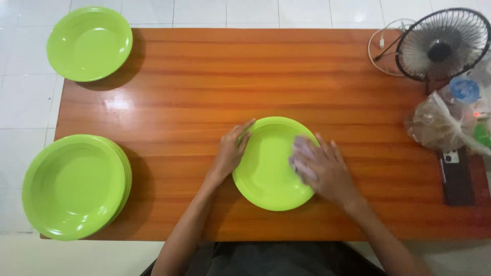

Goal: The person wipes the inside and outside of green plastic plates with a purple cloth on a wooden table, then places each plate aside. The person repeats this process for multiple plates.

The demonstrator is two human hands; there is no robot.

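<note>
- Left hand [231, 151]: lies just left of centre frame, palm down, fingers stretched and slightly spread, fingertips touching the upper-left rim of the green plate [268, 168]; it steadies the rim with a flat hand and does not close around it.
- Left forearm: runs from the bottom edge of the frame up and to the right, wrist straight.
- Right hand [322, 168]: lies on the right side of the same plate, palm down, fingers loosely curved and pressed onto a pale, crumpled cloth [302, 156]; the cloth is pinned between fingers and plate, and part of it shows at the fingertips.
- Right forearm: enters from the lower right of the frame and slants up and to the left, so that both arms converge on the plate.
- Green plate: round and shallow, flat on the wooden surface [204, 71], at centre frame and slightly toward the lower edge.
- Stack of green plates [74, 186]: lower left of the frame, overhanging the left end of the surface, well apart from both hands.
- Single green plate [89, 43]: upper left of the frame, overhanging the far-left corner of the surface.
- Small black fan [442, 43]: upper right, its white cord [381, 41] coiled just beside it.
- Clear plastic bag [440, 125]: right edge of the frame, below the fan, contents unclear.
- White tiled floor [25, 102]: visible around the surface at left and top.
</note>
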